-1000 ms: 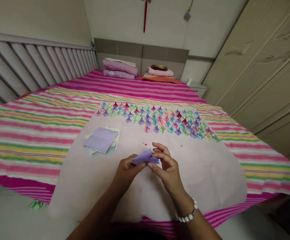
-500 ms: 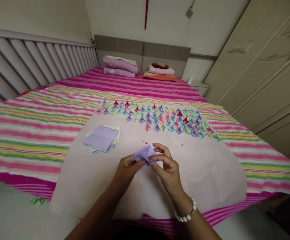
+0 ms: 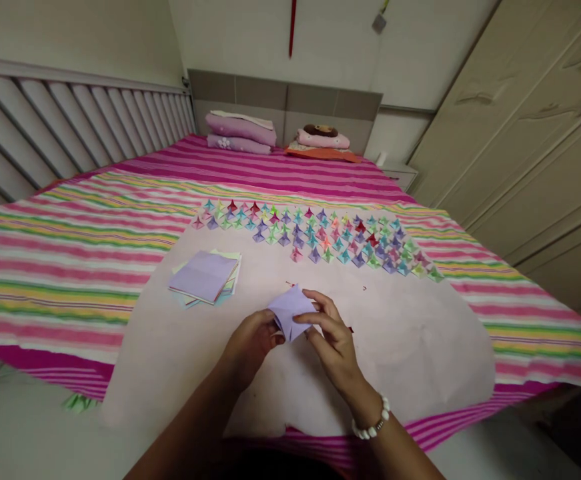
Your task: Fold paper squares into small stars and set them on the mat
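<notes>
Both my hands hold a small folded lilac paper piece [image 3: 291, 309] just above a pale pink sheet [image 3: 420, 347] spread on the bed. My left hand [image 3: 250, 343] pinches its lower left edge. My right hand [image 3: 333, 337], with a white bead bracelet at the wrist, pinches its right side. A stack of coloured paper squares [image 3: 205, 277] with a lilac one on top lies to the left. Several small folded paper shapes [image 3: 315, 237] in many colours stand in rows beyond my hands.
The bed carries a striped pink, yellow and green cover [image 3: 60, 247]. Pillows [image 3: 240, 130] lie at the headboard. A slatted rail [image 3: 70, 127] runs along the left and cream wardrobe doors [image 3: 525, 127] stand at the right. A green scrap [image 3: 76, 402] lies on the floor.
The lilac piece has turned in my fingers and now shows a broader flat face upward. My hands shifted slightly toward me.
</notes>
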The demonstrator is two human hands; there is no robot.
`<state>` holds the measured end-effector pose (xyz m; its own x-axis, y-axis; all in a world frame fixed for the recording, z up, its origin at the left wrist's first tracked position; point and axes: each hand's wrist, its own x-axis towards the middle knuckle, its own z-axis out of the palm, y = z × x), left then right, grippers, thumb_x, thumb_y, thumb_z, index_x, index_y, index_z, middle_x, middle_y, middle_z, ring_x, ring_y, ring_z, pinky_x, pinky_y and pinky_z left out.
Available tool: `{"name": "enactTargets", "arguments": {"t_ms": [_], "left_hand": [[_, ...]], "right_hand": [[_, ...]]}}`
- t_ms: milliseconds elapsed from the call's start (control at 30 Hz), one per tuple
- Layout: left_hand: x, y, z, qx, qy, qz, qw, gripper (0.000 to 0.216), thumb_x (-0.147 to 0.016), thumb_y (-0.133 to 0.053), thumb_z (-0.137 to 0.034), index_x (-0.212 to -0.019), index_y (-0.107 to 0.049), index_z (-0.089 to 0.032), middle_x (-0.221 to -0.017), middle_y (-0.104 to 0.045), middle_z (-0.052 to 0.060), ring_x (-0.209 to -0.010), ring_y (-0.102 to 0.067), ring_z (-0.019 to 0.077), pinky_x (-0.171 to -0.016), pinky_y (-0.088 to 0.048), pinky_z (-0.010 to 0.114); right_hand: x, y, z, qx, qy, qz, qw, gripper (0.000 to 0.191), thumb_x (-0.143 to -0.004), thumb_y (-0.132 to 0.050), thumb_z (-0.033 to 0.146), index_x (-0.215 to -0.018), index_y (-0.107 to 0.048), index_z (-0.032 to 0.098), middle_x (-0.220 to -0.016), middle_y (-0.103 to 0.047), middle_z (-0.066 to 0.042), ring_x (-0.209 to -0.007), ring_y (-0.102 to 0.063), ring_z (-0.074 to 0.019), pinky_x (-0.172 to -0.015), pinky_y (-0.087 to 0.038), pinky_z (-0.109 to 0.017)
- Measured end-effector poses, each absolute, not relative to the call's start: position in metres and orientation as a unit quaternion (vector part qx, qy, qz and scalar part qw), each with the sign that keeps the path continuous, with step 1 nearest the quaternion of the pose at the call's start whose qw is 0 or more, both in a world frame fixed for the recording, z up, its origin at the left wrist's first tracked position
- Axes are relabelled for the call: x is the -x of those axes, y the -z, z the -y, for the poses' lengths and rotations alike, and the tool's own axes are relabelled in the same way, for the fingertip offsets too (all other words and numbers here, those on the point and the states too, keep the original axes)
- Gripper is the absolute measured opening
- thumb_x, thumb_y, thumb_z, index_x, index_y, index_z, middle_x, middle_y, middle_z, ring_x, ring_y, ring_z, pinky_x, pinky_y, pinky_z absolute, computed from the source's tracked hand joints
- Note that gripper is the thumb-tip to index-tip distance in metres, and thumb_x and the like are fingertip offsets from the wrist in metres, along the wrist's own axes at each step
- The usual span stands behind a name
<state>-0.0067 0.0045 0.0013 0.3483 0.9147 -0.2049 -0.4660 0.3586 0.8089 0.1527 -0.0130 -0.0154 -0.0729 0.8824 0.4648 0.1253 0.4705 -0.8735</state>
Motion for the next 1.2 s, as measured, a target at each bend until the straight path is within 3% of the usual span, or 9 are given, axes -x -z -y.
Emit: {"name": "enactTargets", "arguments": {"t_ms": [133,367,433,567,767,900,1033,1133,1200], "left_hand": [[0.008,0.003,-0.004,-0.316,-0.458,-0.360,0.749,0.040,-0.073,-0.066,-0.049,-0.093,-0.072,-0.015,-0.089,-0.070,0.009,-0.074,-0.059,0.0165,-0.064,-0.043,0.026],[0.000,0.004,0.000,-0.399,-0.469,-0.447,0.649,0.032,-0.068,-0.075,-0.040,-0.086,-0.076,-0.015,-0.071,-0.070,0.002,-0.065,-0.056,0.0146,-0.067,-0.041,0.027],[-0.002,0.002,0.001,-0.407,-0.483,-0.445,0.635,0.030,-0.068,-0.075,-0.040,-0.085,-0.076,-0.016,-0.070,-0.070,0.001,-0.067,-0.058,0.0165,-0.070,-0.043,0.029],[-0.004,-0.001,0.002,-0.417,-0.504,-0.436,0.618,0.028,-0.068,-0.075,-0.040,-0.085,-0.076,-0.016,-0.072,-0.071,0.001,-0.071,-0.060,0.0180,-0.073,-0.045,0.029],[-0.004,0.007,0.002,-0.423,-0.486,-0.436,0.628,0.030,-0.075,-0.068,-0.044,-0.079,-0.074,-0.015,-0.064,-0.065,0.000,-0.064,-0.055,0.0142,-0.065,-0.043,0.026],[-0.005,0.012,0.001,-0.413,-0.504,-0.419,0.633,0.037,-0.079,-0.062,-0.050,-0.080,-0.071,-0.014,-0.066,-0.064,0.002,-0.068,-0.057,0.0163,-0.065,-0.044,0.027],[-0.003,0.009,-0.002,-0.412,-0.502,-0.392,0.652,0.040,-0.081,-0.058,-0.052,-0.086,-0.070,-0.014,-0.080,-0.070,0.007,-0.082,-0.063,0.0208,-0.072,-0.048,0.030],[0.002,0.006,-0.006,-0.408,-0.505,-0.400,0.647,0.035,-0.075,-0.068,-0.044,-0.095,-0.069,-0.015,-0.085,-0.072,0.006,-0.087,-0.065,0.0216,-0.079,-0.049,0.032],[0.006,0.005,-0.010,-0.399,-0.518,-0.419,0.631,0.044,-0.066,-0.076,-0.036,-0.104,-0.065,-0.017,-0.085,-0.072,0.005,-0.086,-0.066,0.0210,-0.080,-0.050,0.033]], "right_hand": [[-0.154,0.017,0.014,0.388,-0.351,0.650,0.551,0.030,-0.085,-0.052,0.016,-0.099,-0.073,0.032,-0.132,-0.048,-0.004,-0.121,-0.046,-0.0256,-0.100,-0.036,-0.043],[-0.147,0.013,0.015,0.387,-0.387,0.608,0.575,0.010,-0.082,-0.062,0.026,-0.087,-0.071,0.025,-0.130,-0.051,-0.008,-0.121,-0.047,-0.0271,-0.098,-0.039,-0.042],[-0.142,0.015,0.012,0.409,-0.395,0.536,0.624,0.012,-0.074,-0.072,0.028,-0.084,-0.067,0.024,-0.122,-0.056,-0.009,-0.114,-0.052,-0.0262,-0.090,-0.045,-0.039],[-0.135,0.019,0.004,0.426,-0.482,0.416,0.643,0.043,-0.062,-0.082,0.029,-0.099,-0.062,0.024,-0.094,-0.066,-0.005,-0.079,-0.062,-0.0187,-0.068,-0.051,-0.031],[-0.135,0.021,0.002,0.435,-0.566,0.371,0.594,0.024,-0.061,-0.083,0.030,-0.066,-0.062,0.018,-0.058,-0.061,0.004,-0.051,-0.050,-0.0101,-0.052,-0.041,-0.024],[-0.138,0.022,0.002,0.431,-0.575,0.367,0.591,0.021,-0.064,-0.080,0.032,-0.064,-0.064,0.018,-0.058,-0.062,0.003,-0.052,-0.051,-0.0114,-0.054,-0.040,-0.025],[-0.142,0.024,0.001,0.428,-0.568,0.383,0.589,0.019,-0.069,-0.076,0.034,-0.067,-0.067,0.018,-0.062,-0.064,0.001,-0.058,-0.054,-0.0138,-0.059,-0.042,-0.026],[-0.145,0.023,0.000,0.433,-0.561,0.385,0.591,0.019,-0.069,-0.076,0.035,-0.067,-0.067,0.018,-0.062,-0.064,0.001,-0.059,-0.053,-0.0139,-0.061,-0.042,-0.026],[-0.148,0.022,-0.002,0.438,-0.556,0.387,0.591,0.018,-0.068,-0.076,0.034,-0.065,-0.067,0.018,-0.061,-0.063,0.002,-0.058,-0.052,-0.0132,-0.060,-0.041,-0.026]]}}
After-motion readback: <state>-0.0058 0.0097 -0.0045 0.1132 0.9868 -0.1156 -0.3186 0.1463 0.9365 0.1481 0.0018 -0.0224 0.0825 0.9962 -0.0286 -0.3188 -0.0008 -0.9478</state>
